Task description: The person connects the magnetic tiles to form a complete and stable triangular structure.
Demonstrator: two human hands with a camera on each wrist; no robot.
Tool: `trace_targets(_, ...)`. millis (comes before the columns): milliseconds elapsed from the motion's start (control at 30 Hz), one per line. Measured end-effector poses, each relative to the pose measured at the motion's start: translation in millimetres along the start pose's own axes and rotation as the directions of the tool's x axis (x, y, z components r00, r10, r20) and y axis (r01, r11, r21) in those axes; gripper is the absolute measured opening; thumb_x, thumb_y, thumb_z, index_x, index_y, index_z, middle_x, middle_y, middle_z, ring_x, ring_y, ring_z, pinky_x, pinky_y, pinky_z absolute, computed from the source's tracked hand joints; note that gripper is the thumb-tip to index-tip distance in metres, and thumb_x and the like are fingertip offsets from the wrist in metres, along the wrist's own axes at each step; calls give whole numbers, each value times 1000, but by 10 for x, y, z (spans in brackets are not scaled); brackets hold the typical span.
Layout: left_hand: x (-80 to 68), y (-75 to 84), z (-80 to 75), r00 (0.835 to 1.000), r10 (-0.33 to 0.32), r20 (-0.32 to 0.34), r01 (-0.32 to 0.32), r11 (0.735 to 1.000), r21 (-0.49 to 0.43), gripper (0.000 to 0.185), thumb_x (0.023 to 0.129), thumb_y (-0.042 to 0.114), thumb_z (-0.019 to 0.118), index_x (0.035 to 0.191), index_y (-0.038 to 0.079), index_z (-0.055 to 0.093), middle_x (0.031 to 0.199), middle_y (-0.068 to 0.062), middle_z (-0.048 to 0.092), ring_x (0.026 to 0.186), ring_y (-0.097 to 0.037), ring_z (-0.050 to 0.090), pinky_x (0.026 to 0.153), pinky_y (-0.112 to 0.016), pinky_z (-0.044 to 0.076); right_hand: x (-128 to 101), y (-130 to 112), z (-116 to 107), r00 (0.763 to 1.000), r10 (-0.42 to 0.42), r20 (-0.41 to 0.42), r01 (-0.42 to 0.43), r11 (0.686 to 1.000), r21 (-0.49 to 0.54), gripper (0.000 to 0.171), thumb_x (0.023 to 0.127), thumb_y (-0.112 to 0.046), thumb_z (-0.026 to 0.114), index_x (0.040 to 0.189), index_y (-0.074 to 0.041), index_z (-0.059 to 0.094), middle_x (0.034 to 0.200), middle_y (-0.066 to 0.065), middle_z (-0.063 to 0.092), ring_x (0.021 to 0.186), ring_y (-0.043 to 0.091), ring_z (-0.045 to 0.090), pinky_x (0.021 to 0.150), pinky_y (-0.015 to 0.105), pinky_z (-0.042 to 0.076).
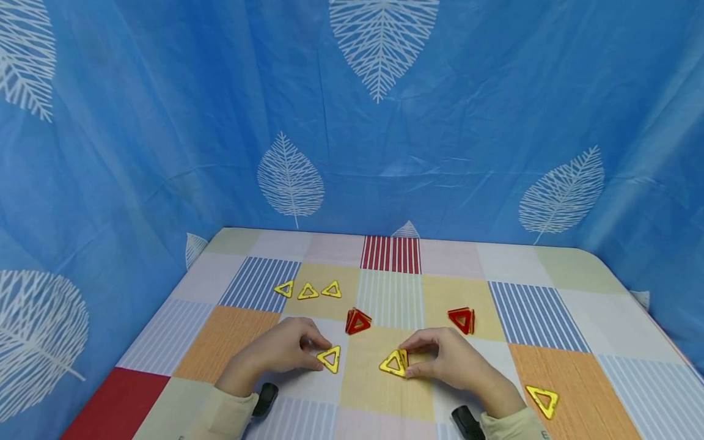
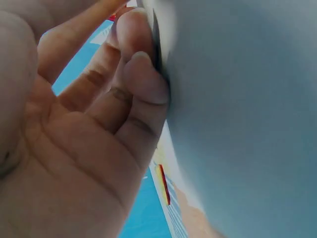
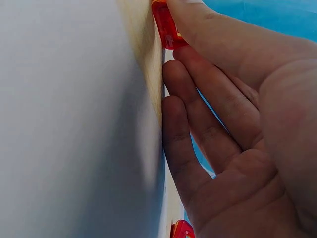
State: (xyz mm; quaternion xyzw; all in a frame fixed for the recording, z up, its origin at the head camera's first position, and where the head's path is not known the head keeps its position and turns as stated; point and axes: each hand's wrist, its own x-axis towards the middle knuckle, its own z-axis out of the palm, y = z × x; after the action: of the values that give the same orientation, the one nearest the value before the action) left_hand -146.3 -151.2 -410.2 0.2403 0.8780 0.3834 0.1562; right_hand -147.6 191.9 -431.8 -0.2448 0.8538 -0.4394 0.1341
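Early stage, by the look — left hand [image 1: 286, 351] pinching one yellow triangle [image 1: 330, 358], right hand [image 1: 448, 360] gripping yellow pair [image 1: 395, 363]; red clusters [image 1: 357, 321] built, three yellow triangles [image 1: 308, 290] untouched on worktop [image 1: 550, 318].

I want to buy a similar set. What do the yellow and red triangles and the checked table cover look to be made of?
The yellow triangles and red triangles look like glossy, see-through hard plastic: open frames that catch the light. The table cover looks like smooth printed vinyl or oilcloth, flat with a faint sheen; woven cloth cannot be ruled out.
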Motion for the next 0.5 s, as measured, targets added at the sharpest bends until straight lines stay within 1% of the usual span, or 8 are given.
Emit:
trace_targets(133,7,3,10,1000,14,-22,-14,1000,23,19,81,14,86,99,14,81,92,7,64,76,-12,54,65,-29,48,6,-4,-5,1000,-3,-2,3,1000,5,31,76,-30,89,104,-21,78,98,-13,72,92,10,66,87,29,52)
trace_targets(233,13,18,20,1000,-18,-23,19,1000,3,15,84,18,84,98,17,80,93,9,66,75,-12,56,64,-29,48,5,-9,-10,1000,-6,-4,6,1000,15,31,76,-30,89,104,-21,78,98,-13,72,92,10,67,87,30,52)
trace_targets(367,33,65,49,998,-68,-10,67,996,-65,12,87,22,81,98,19,78,89,11,69,75,-13,59,66,-29,49,3,-9,-11,1000,-17,-7,17,999,30,32,76,-28,90,104,-20,78,98,-12,72,93,12,67,87,31,53)
trace_targets(433,54,91,77,998,-55,-11,54,995,-88,12,87,23,81,98,19,78,86,12,69,75,-13,60,66,-30,49,2,-11,-11,1000,-21,-9,21,999,32,32,75,-28,90,103,-20,78,98,-13,72,93,12,67,86,31,53)
trace_targets(500,81,114,112,1000,-25,-17,23,995,-99,12,88,23,80,99,18,78,85,12,68,75,-13,60,67,-29,50,1,-12,-9,1000,-21,-10,22,999,36,32,75,-28,90,103,-20,78,98,-13,72,92,12,67,86,31,53)
